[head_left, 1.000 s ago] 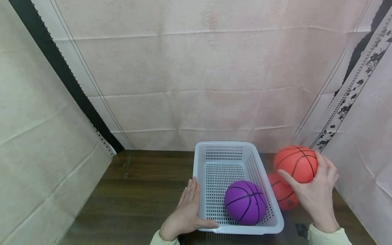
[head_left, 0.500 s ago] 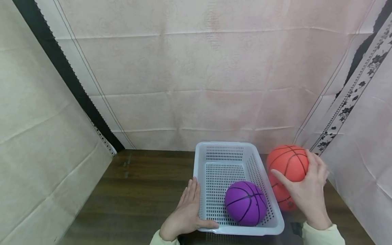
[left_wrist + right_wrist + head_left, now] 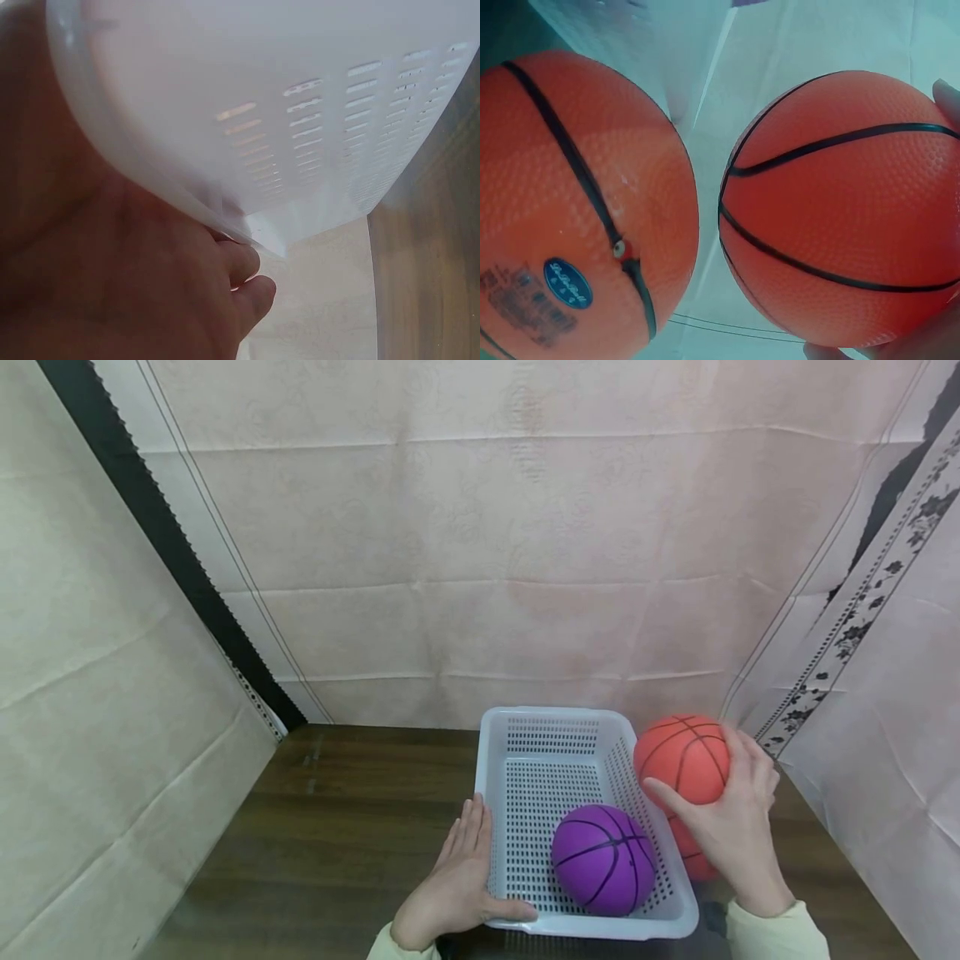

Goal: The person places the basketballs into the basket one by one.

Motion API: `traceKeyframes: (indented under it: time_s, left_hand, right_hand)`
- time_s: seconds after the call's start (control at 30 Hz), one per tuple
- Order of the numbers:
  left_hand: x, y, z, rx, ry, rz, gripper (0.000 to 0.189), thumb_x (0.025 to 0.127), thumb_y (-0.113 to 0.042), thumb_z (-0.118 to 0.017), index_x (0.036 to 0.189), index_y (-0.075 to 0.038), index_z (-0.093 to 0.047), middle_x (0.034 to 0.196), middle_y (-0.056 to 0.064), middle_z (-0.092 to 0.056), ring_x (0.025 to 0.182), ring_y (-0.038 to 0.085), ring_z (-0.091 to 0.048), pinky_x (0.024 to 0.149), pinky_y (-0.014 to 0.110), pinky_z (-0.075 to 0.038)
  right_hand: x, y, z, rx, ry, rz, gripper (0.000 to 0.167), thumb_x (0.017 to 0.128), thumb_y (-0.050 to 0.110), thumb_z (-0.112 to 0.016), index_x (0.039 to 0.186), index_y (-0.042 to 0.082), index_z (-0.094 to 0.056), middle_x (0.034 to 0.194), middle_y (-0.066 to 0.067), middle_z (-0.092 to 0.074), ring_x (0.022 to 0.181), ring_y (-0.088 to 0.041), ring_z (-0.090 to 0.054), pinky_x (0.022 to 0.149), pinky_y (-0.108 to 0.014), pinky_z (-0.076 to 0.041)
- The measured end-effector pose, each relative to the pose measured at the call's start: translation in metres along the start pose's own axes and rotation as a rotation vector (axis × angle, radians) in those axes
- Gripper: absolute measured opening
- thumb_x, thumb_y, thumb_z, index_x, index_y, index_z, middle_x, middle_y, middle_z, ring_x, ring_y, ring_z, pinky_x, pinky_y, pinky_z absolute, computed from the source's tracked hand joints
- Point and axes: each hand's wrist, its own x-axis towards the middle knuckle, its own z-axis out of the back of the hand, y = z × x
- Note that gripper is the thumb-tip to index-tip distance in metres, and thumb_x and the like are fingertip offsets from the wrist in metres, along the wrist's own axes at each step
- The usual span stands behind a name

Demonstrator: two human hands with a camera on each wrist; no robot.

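In the head view a white perforated plastic basket (image 3: 600,927) stands at the table's front, a purple toy basketball (image 3: 604,860) inside at its near right. My left hand (image 3: 453,885) lies along the basket's left side, fingers straight, thumb over the near rim. My right hand (image 3: 731,827) grips an orange-red toy basketball (image 3: 682,760) between thumb and fingers. That ball overlaps the basket's right rim in this view. Below it a second orange-red ball (image 3: 693,853) sits beside the basket, partly hidden. The right wrist view shows a gap between the held ball (image 3: 840,217) and the labelled one (image 3: 592,210).
Dark wood tabletop (image 3: 337,843) spreads left of the basket. Pale cloth walls stand behind (image 3: 525,568) and on both sides, the right cloth (image 3: 885,760) close beyond my right hand.
My right hand has carried the gripped orange-red ball leftward, from right of the second ball to above it, at the basket's right rim. The left hand, basket and purple ball have hardly moved.
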Motion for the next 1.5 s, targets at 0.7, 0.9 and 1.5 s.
traceKeyframes:
  time_s: [0.7, 0.9, 1.5]
  left_hand:
    - [-0.002, 0.000, -0.002, 0.011, -0.003, 0.009, 0.137, 0.065, -0.074, -0.072, 0.153, 0.005, -0.004, 0.160, 0.018, 0.010, 0.146, 0.030, 0.011, 0.117, 0.053, -0.005]
    - [-0.001, 0.000, -0.002, 0.023, -0.003, 0.015, 0.137, 0.065, -0.074, -0.072, 0.153, 0.005, -0.004, 0.161, 0.019, 0.009, 0.147, 0.030, 0.011, 0.117, 0.053, -0.005]
    - [0.001, -0.001, 0.001, 0.014, 0.016, 0.021, 0.138, 0.064, -0.075, -0.071, 0.153, 0.003, -0.001, 0.160, 0.018, 0.012, 0.146, 0.030, 0.013, 0.116, 0.055, -0.004]
  right_hand:
    - [-0.001, -0.001, -0.011, -0.023, 0.078, 0.131, 0.115, 0.065, 0.047, -0.089, 0.155, 0.020, -0.022, 0.152, -0.018, -0.020, 0.128, -0.041, -0.021, 0.074, -0.074, -0.040]
    - [0.000, -0.002, -0.015, -0.032, 0.094, 0.147, 0.114, 0.064, 0.049, -0.088, 0.154, 0.020, -0.025, 0.151, -0.017, -0.023, 0.127, -0.041, -0.023, 0.073, -0.072, -0.041]
    - [0.007, -0.002, -0.021, -0.042, 0.134, 0.218, 0.124, 0.059, 0.048, -0.091, 0.154, 0.014, -0.019, 0.146, -0.023, -0.028, 0.129, -0.045, -0.023, 0.089, -0.076, -0.024]
